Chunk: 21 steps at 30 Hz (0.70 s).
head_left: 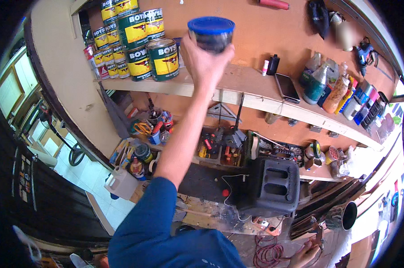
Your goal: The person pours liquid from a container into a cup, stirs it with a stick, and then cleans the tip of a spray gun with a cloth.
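a round, dark-sided tub [212, 36] with a blue lid [211, 24] is held by the left hand [207, 64], whose digits are spread to either side of it; the grip is opened only as wide as the tub's body. the tub is placed directly above the left wrist, at the far end of the raised forearm. it is held upright, lid uppermost, and since it is broader than tall, its longer dimension is laid level across the grip.

the right hand [302, 256] is placed low, well apart, down and to the right of the tub, so the left is by far the nearer.

just left of the left grip, stacked paint cans [165, 60] are ranged on the wooden shelf [246, 79], of which a bare stretch is shown below and to the right of that grip. farther right, a black bottle [273, 65] and a smartphone [287, 87] are set down.

in the right grip, a metal tool is held; being small and blurred, it can only be called a likely spray gun [317, 236]. an open cylindrical cup [333, 218] is seen above and to the right of that grip, and a coiled red hose [265, 253] to its left.
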Each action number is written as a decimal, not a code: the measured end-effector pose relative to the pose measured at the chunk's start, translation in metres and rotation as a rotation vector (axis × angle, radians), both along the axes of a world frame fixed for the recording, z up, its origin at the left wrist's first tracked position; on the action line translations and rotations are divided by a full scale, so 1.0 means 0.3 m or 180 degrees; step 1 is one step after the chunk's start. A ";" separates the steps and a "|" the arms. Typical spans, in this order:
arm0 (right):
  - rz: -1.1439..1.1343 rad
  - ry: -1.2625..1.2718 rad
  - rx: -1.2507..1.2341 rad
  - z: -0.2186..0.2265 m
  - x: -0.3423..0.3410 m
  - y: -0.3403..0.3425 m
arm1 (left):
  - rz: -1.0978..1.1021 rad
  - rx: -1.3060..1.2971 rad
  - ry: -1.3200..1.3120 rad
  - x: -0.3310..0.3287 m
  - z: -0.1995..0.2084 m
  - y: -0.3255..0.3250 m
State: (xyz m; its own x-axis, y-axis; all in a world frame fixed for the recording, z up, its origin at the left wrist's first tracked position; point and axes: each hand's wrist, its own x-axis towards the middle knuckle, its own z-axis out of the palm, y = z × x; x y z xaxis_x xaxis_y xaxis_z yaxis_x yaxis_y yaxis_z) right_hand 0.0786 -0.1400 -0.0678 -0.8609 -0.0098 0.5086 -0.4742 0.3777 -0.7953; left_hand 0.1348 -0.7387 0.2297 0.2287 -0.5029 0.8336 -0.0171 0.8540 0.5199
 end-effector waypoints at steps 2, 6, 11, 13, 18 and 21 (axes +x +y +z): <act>-0.0116 0.0034 0.0102 0.131 0.069 -0.064 | 0.0685 -0.0013 -0.0201 -0.046 0.089 -0.110; -0.0438 0.0366 0.0431 0.139 0.087 -0.038 | 0.1225 0.0063 -0.0372 -0.100 0.168 -0.376; -0.0569 0.0563 0.0719 0.062 0.087 0.066 | 0.1437 0.0587 -0.0633 -0.134 0.215 -0.489; -0.0697 0.0103 0.0194 0.003 0.084 0.094 | 0.1450 0.0610 -0.0866 -0.123 0.217 -0.569; -0.0867 0.0333 0.0438 0.017 0.091 0.078 | 0.1679 0.0955 -0.1240 -0.072 0.239 -0.623; -0.0885 0.0595 0.0771 -0.015 0.060 0.102 | 0.1742 0.0873 -0.1661 -0.009 0.261 -0.652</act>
